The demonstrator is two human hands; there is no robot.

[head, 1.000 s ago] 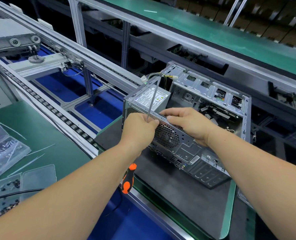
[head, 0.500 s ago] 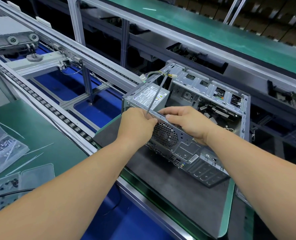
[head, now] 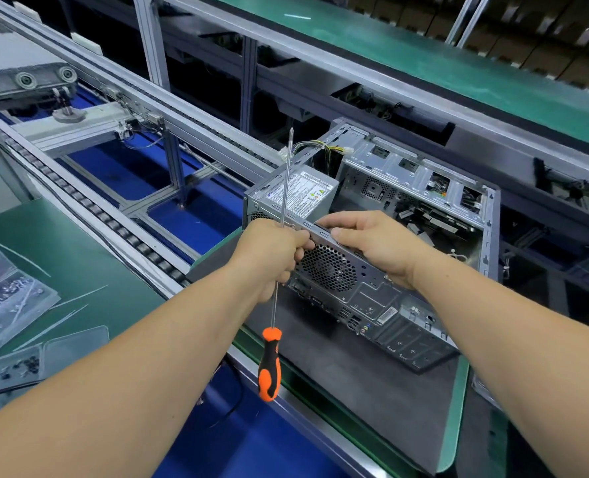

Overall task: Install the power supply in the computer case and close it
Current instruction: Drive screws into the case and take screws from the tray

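While left hand (head: 269, 257) grips screwdriver (head: 275, 305), right hand (head: 372, 243) on computer case (head: 424, 326)

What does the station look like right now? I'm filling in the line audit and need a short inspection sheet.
Surface: dark mat on the green bench, carrying the case.
Job's things: computer case on its side, panel off; power supply seated in its corner.
Clutter: clear screw trays on the left.
Hands: left hand grips the screwdriver by its shaft, tip up; right hand holds the case's rear edge.
Cables: supply wires stick up behind the supply.
Surroundings: roller conveyor, aluminium frame.
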